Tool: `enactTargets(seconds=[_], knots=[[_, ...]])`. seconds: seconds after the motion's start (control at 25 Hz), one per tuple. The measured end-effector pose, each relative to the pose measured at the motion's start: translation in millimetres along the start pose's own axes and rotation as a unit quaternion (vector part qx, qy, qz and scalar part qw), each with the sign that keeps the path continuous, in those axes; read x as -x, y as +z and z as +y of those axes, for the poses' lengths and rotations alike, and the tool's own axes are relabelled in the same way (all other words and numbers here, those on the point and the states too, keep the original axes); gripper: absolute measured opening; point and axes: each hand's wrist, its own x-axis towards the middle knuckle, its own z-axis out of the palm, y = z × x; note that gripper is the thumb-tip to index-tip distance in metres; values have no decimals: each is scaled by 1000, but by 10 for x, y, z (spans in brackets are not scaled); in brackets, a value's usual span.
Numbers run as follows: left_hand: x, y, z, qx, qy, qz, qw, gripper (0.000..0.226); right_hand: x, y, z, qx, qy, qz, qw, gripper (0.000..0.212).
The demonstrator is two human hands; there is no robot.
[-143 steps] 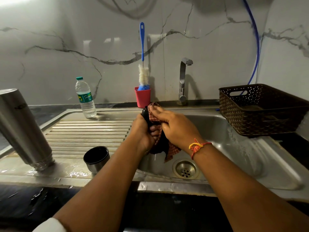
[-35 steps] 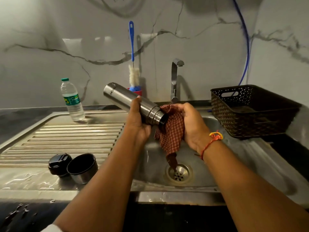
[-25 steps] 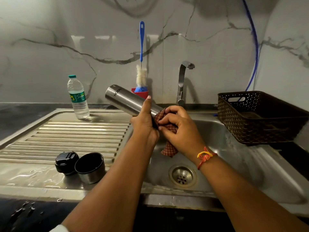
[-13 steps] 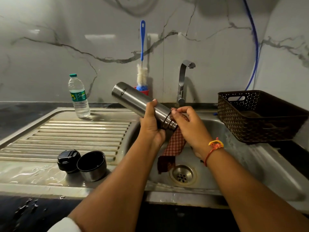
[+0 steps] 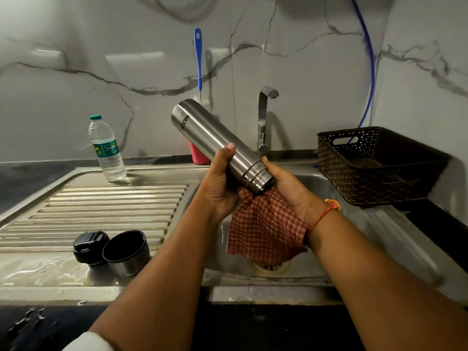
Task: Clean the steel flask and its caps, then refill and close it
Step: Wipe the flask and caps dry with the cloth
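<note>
- Head view, centre: the steel flask point(image 5: 217, 145) is in the air over the sink basin point(image 5: 379, 236). It is tilted, base up toward the back wall and open threaded mouth down toward us. There is no cap on it.
- The left hand point(image 5: 220, 188) grips the flask's lower barrel from beneath. The thumb lies over the top of the barrel. The other fingers wrap behind it, and we cannot see their tips.
- The right hand point(image 5: 288, 188) lies palm-up under the threaded neck, thumb touching the threads, and holds a checked cloth point(image 5: 263, 231) against the mouth. Its fingers are hidden behind flask and cloth, so we cannot tell how they lie. The rest of the cloth hangs loose above the drain.
- Head view, left: the black inner cap point(image 5: 88, 245) and the steel cup cap point(image 5: 126, 252) stand touching on the wet drainboard point(image 5: 101, 206). The cup's opening faces up toward us. A capped water bottle point(image 5: 107, 150) stands at the drainboard's far edge.
- We judge the step in hand to be wiping the mouth dry. Refilling and closing are not yet done.
- Handling: the flask is rigid, smooth steel, likely slick where wet and light while empty. We would take it round the mid-barrel with a full wrap, not by the narrow, ridged threads. The cloth is limp and bunches, so it wants pinching, not pushing.
</note>
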Motion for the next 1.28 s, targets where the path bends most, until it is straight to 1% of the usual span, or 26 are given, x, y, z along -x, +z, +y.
enactTargets(seconds=[0.08, 0.16, 0.2, 0.24, 0.28, 0.32, 0.36, 0.44, 0.48, 0.52, 0.56, 0.6, 0.64, 0.68, 0.72, 0.76, 0.8, 0.84, 0.92, 1.0, 1.08, 1.12, 1.2, 1.24, 1.28], knots=[[23, -10, 37, 17, 1, -9, 1000, 46, 46, 1, -7, 5, 12, -29, 1000, 55], [16, -31, 80, 25, 12, 7, 1000, 47, 43, -23, 2, 38, 18, -21, 999, 54], [-19, -48, 90, 12, 23, 23, 999, 46, 31, -41, 11, 82, 2, 9, 997, 55], [-50, -57, 95, -11, 35, 41, 998, 42, 17, -62, 20, 149, -30, 55, 987, 57], [-63, -48, 103, -33, 42, 63, 997, 37, -3, -89, 26, 238, -79, 106, 962, 58], [-72, -29, 103, -42, 39, 92, 994, 33, -2, -94, 32, 338, -135, 145, 920, 58], [-84, -17, 97, -34, 27, 119, 992, 35, 0, -98, 43, 438, -184, 167, 864, 59], [-97, -2, 86, 34, -12, 142, 989, 55, -12, -90, 74, 600, -247, 171, 741, 64], [-89, -8, 75, 66, -23, 148, 987, 65, -21, -69, 93, 647, -261, 164, 697, 66], [-95, -25, 51, 82, -30, 150, 985, 70, -40, -47, 105, 679, -265, 163, 665, 66], [-94, -40, 25, 86, -33, 146, 985, 68, -52, -26, 112, 696, -263, 166, 647, 66], [-85, -53, 6, 85, -30, 142, 986, 63, -61, -17, 120, 698, -253, 170, 647, 66], [-60, -57, 4, 87, -21, 134, 987, 60, -60, -16, 123, 675, -243, 171, 675, 66], [-46, -60, 11, 98, -7, 120, 988, 59, -56, -23, 122, 630, -231, 164, 723, 63], [-32, -53, 28, 113, 5, 99, 989, 60, -42, -35, 116, 574, -220, 147, 775, 55], [-24, -45, 48, 123, 16, 72, 990, 60, -32, -50, 115, 525, -201, 122, 818, 43], [-14, -36, 63, 124, 20, 51, 991, 59, -10, -50, 115, 482, -174, 97, 853, 34], [-14, -20, 64, 115, 23, 37, 992, 54, 7, -50, 106, 442, -145, 75, 882, 29], [-20, -12, 50, 96, 30, 38, 994, 52, 29, -58, 69, 359, -101, 35, 927, 30], [-41, -50, 45, 84, 51, 52, 994, 66, 42, -74, 43, 279, -63, 2, 958, 37], [-96, -111, 51, 84, 71, 57, 992, 79, 59, -83, 15, 198, -16, 2, 980, 36], [-102, -124, 53, 88, 74, 58, 992, 78, 55, -91, -1, 149, 9, 1, 989, 34], [-115, -135, 63, 91, 71, 77, 990, 68, 19, -136, -39, 62, 46, -18, 997, 44], [-124, -133, 66, 92, 69, 89, 989, 68, -8, -158, -60, 33, 57, -24, 998, 50], [-123, -130, 70, 101, 64, 92, 989, 73, -27, -170, -72, 8, 65, -23, 998, 52]])
